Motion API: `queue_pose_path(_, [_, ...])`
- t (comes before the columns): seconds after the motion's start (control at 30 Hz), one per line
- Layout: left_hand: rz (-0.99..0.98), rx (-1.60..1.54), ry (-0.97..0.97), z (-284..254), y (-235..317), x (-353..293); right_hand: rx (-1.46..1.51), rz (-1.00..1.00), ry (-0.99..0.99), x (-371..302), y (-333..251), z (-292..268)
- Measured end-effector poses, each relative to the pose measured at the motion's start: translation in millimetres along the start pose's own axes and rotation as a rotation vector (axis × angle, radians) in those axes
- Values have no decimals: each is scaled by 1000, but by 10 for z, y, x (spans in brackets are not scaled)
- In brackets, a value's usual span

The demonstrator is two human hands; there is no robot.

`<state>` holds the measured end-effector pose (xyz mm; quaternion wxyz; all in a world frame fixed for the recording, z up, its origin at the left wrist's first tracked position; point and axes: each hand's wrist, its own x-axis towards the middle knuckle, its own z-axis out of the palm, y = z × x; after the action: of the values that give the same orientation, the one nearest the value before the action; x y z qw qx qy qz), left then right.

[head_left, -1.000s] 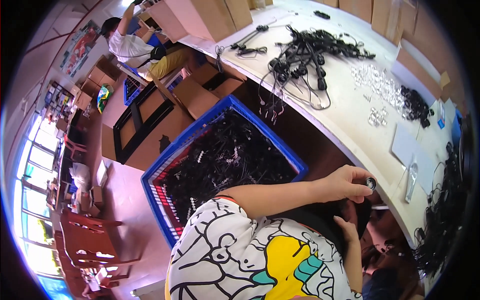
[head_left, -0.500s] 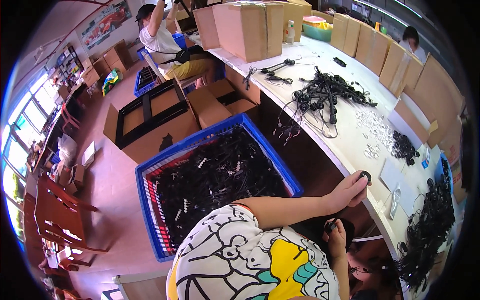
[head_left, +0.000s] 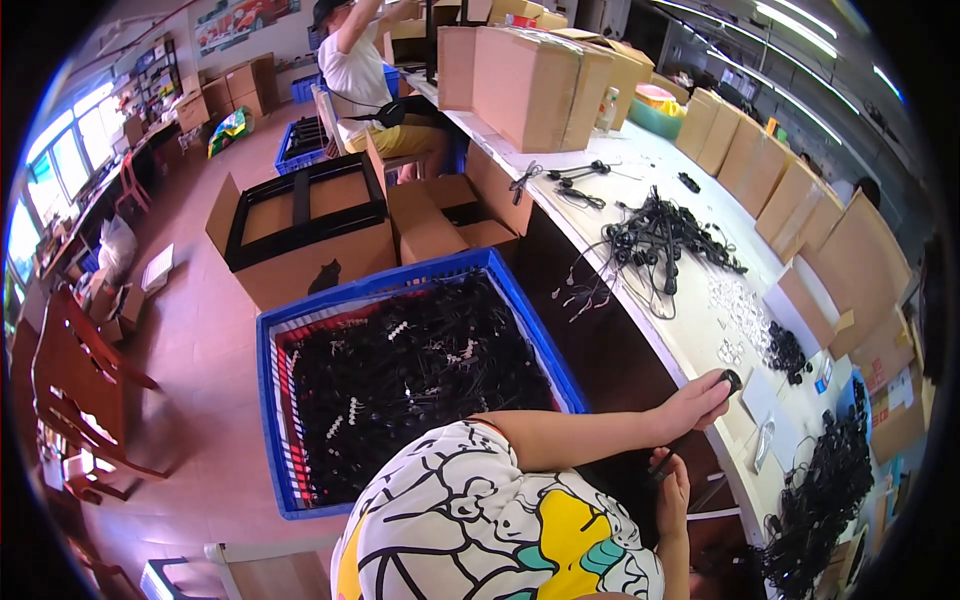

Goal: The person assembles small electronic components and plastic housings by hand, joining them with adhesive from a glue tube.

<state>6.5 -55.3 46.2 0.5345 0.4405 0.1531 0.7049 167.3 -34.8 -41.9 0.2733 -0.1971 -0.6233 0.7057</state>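
Observation:
My left hand (head_left: 697, 402) is out over the near edge of the white table, its fingers closed on a small round black part (head_left: 732, 381). Lower and closer to my body, my right hand (head_left: 673, 482) grips a small dark piece (head_left: 661, 461) whose kind I cannot make out. Beyond my left hand, a heap of small black round parts (head_left: 786, 352) lies beside scattered clear pieces (head_left: 733, 310). A tangle of black cables with round ends (head_left: 660, 245) rests farther up the table, and a larger pile of black cables (head_left: 822, 495) is at the right.
A blue crate (head_left: 268, 400) full of black cables stands left of my arm. Behind it are open cartons (head_left: 320, 275) and a seated person (head_left: 355, 75). Cardboard boxes (head_left: 530, 90) line the table's far side (head_left: 600, 160). A wooden chair (head_left: 85, 380) stands at far left.
The view has shifted, so the crate and table sit differently in the picture. Both hands keep their holds and stay close together.

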Motion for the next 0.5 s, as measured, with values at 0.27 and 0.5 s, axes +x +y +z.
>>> queue_pose_path(0.27, [26, 85, -63, 73, 71, -108, -257, -85, -42, 65, -324, 225])
queue_pose_path(0.5, [-178, 211, -210, -102, -101, -245, -436, -476, 179, 42, -963, 13])
